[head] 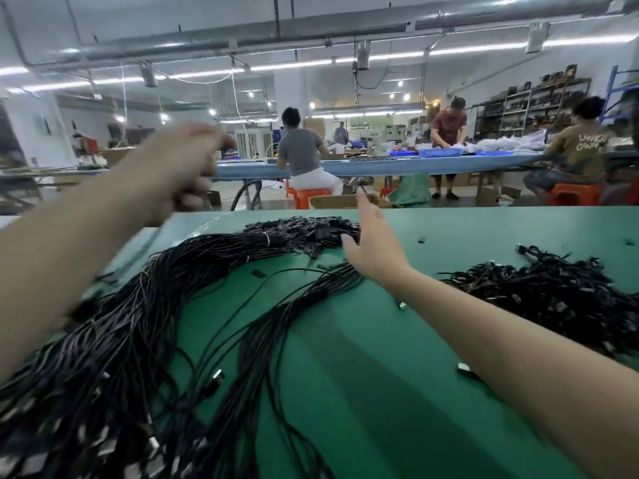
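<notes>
A thick bundle of black cables (207, 257), bound with a white tie, curves across the green table (345, 357) from the near left to the far middle. Its connector ends (311, 226) lie in a heap at the far edge. My right hand (375, 243) stretches forward with straight fingers, and its thumb touches those connector ends. My left hand (179, 167) is raised above the table's far left and is blurred. Its fingers look curled, and I cannot make out whether it holds anything. A thinner strand of cables (311, 288) runs under my right wrist.
A second pile of black cables (553, 288) lies at the right. Loose connectors (465, 369) and small black caps (421, 240) dot the table. Beyond the far edge, people on orange stools (307, 197) work at a long blue table (380, 165), with shelves behind.
</notes>
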A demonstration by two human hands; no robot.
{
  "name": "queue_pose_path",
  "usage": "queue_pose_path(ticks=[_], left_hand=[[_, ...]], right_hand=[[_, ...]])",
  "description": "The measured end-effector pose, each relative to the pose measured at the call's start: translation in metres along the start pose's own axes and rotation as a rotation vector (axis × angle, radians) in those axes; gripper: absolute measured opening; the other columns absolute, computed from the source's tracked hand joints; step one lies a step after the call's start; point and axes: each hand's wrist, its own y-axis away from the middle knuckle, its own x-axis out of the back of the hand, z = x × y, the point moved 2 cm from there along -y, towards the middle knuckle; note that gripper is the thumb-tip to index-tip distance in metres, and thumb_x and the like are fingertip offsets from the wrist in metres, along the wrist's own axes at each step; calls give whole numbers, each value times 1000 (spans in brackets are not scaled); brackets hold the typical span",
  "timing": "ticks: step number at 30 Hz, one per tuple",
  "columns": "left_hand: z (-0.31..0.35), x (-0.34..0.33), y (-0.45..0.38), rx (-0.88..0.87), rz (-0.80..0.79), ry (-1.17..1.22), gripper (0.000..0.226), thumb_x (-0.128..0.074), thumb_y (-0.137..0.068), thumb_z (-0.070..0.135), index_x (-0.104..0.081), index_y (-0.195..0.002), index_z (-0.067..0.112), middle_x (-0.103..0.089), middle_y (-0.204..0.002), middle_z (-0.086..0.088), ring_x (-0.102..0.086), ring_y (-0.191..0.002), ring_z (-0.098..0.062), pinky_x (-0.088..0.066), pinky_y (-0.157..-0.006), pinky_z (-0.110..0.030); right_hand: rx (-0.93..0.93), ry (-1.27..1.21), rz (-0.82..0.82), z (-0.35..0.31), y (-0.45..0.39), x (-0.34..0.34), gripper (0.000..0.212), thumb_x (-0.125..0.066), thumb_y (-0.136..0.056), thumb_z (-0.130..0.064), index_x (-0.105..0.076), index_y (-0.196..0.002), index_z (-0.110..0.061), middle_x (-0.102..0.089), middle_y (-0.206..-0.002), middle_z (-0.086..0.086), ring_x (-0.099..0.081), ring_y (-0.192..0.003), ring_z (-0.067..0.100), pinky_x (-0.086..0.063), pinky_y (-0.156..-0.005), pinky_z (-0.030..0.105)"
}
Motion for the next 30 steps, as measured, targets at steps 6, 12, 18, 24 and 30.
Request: queue_pose_path(ticks=[6,12,18,24,30], left_hand=[[41,-122,54,-146,-315,-247,20,-53,-92,36,-70,-82,32,-49,-59,8,-40,-44,-7,-30,-40,-18],[34,-198,111,-154,-423,-147,22,-59,-85,22,-61,-64,15,-45,-57,0,-38,-50,-14,-29,-45,-19],[8,-219,139,-37,-640,87,17,-67,-88,18,-59,-103,17,-61,-78,5,-44,-48,-5,-37,-44,-19],[-29,-200,130,34,-731,2,17,-68,-87,12,-66,-101,23,-62,-73,4,-54,-58,-8,-46,-53,-22],[-27,-192,120,94,-650,251,8,-78,-73,13,-78,-79,17,-70,-70,-5,-66,-61,-10,-54,-58,-19]], right_hand=[[407,-8,147,-62,80,93,85,-69,-84,-23,-17,-152,-21,-22,-156,3,-19,-142,15,-23,-115,33],[166,132,-90,-30,132,145,27,-58,-93,-24,-57,-120,-20,-62,-94,-8,-56,-82,7,-41,-69,23],[-91,43,26,26,168,175,14,-68,-83,-42,-59,-88,-32,-42,-58,-16,-40,-50,-3,-26,-44,13],[-301,345,-9,51,169,213,32,-60,-86,-53,-59,-99,-24,-55,-72,-10,-51,-56,7,-32,-46,23],[-319,462,-469,37,173,207,28,-62,-87,-47,-65,-98,-21,-66,-87,-3,-63,-75,13,-49,-62,23]])
